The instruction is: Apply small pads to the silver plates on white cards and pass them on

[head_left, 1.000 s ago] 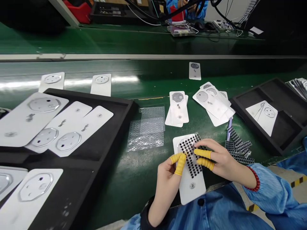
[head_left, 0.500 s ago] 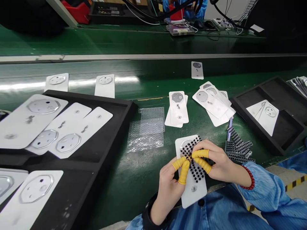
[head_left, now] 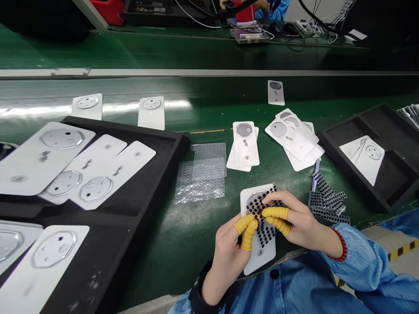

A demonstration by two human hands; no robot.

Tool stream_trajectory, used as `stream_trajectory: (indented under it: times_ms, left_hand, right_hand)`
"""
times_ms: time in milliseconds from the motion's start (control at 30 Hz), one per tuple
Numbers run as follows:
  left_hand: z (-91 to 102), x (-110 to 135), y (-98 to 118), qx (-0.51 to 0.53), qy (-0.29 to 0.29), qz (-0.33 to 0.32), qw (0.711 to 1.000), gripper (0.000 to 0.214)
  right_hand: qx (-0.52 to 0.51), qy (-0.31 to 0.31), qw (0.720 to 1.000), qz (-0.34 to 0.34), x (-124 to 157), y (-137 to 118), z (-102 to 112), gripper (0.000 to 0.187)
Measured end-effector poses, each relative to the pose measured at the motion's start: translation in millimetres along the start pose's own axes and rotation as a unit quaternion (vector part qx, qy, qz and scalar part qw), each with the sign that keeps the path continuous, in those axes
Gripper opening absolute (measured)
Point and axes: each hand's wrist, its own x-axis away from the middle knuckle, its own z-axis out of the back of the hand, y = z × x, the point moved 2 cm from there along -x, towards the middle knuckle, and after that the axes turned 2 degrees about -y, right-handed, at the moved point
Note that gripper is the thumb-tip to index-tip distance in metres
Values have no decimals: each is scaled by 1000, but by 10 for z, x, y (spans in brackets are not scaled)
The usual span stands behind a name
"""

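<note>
A sheet of small black dots (head_left: 266, 233) is pinched between my two hands. My left hand (head_left: 229, 253) grips its left side with thumb and forefinger in yellow finger cots. From the right, my right hand (head_left: 299, 222) pinches the same sheet, fingertips almost meeting the left ones. Under the sheet lies a white phone-shaped panel (head_left: 258, 263) with rounded corners, near the bench's front edge. Its ringed upper part is partly covered by dots and fingers. Right of my right hand, more dotted strips (head_left: 328, 201) lie in a heap, beside a thin lilac tool (head_left: 316, 174).
A black tray (head_left: 149, 192) with several white panels (head_left: 96, 183) stands at left. Bubble wrap (head_left: 201, 179) lies near the middle. Beyond my hands are stacked panels (head_left: 245, 146) and a fanned pile (head_left: 294, 139). Another black tray (head_left: 355, 174) stands at right.
The view has shifted slightly. The panel's lower end has swung a little to the left under my hands. Both hands still pinch the dotted sheet, their fingers slightly shifted.
</note>
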Motion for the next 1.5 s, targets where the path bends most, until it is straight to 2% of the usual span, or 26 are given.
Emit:
stream_trajectory:
  times_ms: [200, 400, 500, 567, 633, 700, 767, 867, 933, 1000, 1067, 1133, 1233, 1400, 1500]
  left_hand:
    - [1, 2, -16, 16, -29, 13, 999, 18]
    - [1, 37, -67, 15, -50, -24, 998, 15]
    - [-10, 29, -55, 20, -60, -20, 998, 15]
    - [14, 25, -86, 22, -69, 11, 997, 15]
    - [98, 43, -183, 15, -69, 94, 993, 17]
    - [261, 98, -309, 3, -38, 199, 979, 24]
    - [469, 179, -382, 9, 27, 273, 961, 39]
    - [695, 288, -300, 62, 140, 315, 937, 85]
    - [689, 319, -155, 102, 175, 335, 920, 99]
    - [562, 309, 9, 131, 166, 352, 912, 89]
    - [377, 276, 168, 156, 129, 357, 912, 65]
    - [207, 243, 304, 176, 100, 346, 916, 47]
    - [62, 223, 433, 188, 91, 322, 923, 33]
    - [16, 262, 440, 192, 57, 285, 937, 18]
    - [11, 282, 416, 184, 36, 272, 944, 18]
  right_hand:
    - [-19, 1, 1000, 20, -18, 14, -1, 23]
    - [-31, -18, 999, -26, -21, -29, -23, 21]
    - [-4, 2, 999, -42, 38, -4, -80, 24]
    - [29, 7, 999, -43, 101, 60, -128, 26]
    - [88, -33, 995, -30, 178, 155, -173, 31]
    - [146, -87, 985, -23, 255, 265, -183, 37]
    - [165, -105, 980, -39, 302, 363, -134, 39]
    - [128, -50, 987, -81, 252, 404, 17, 33]
    - [105, 35, 989, -102, 143, 311, 123, 24]
    - [115, 120, 983, -79, 14, 112, 183, 22]
    - [144, 152, 978, -19, -102, -121, 166, 27]
    - [162, 122, 979, 32, -177, -292, 96, 30]
    - [163, 75, 982, 62, -192, -380, 32, 32]
    - [164, 35, 984, 62, -137, -354, 101, 33]
    - [157, 22, 985, 67, -137, -331, 125, 28]
